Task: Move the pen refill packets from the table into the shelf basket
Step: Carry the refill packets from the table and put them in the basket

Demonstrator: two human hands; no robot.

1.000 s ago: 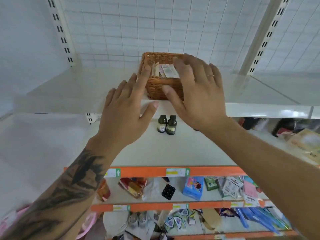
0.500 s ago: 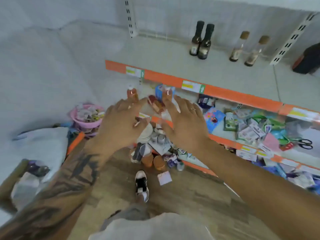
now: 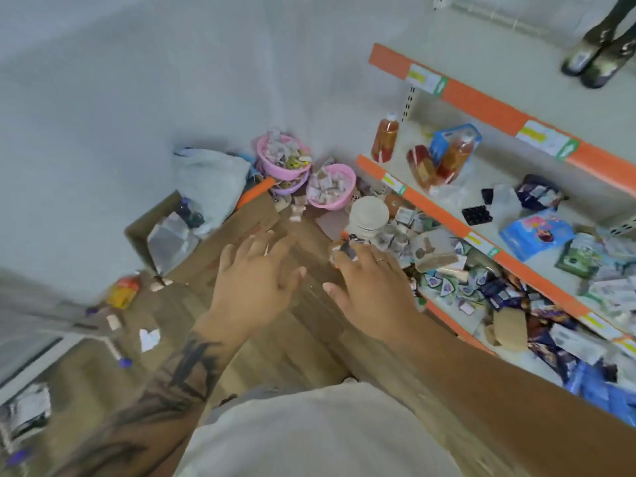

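Note:
My left hand [image 3: 254,284] and my right hand [image 3: 368,287] hover side by side over the wooden floor [image 3: 292,342]. Both have their fingers spread and hold nothing. A ring shows on my right hand. The wicker shelf basket is out of view. At the lower left edge some blurred pale packets [image 3: 25,407] lie on a grey surface; I cannot tell what they are.
Orange-edged shelves [image 3: 481,108] crowded with goods run along the right. Two pink bowls [image 3: 330,187] of small packets, a white jar [image 3: 368,215] and an open cardboard box [image 3: 165,235] sit on the floor ahead. Dark bottles [image 3: 592,60] stand on the upper shelf.
The view has swung down and left from the shelf basket to the floor. Both hands have come away from the basket empty and lowered.

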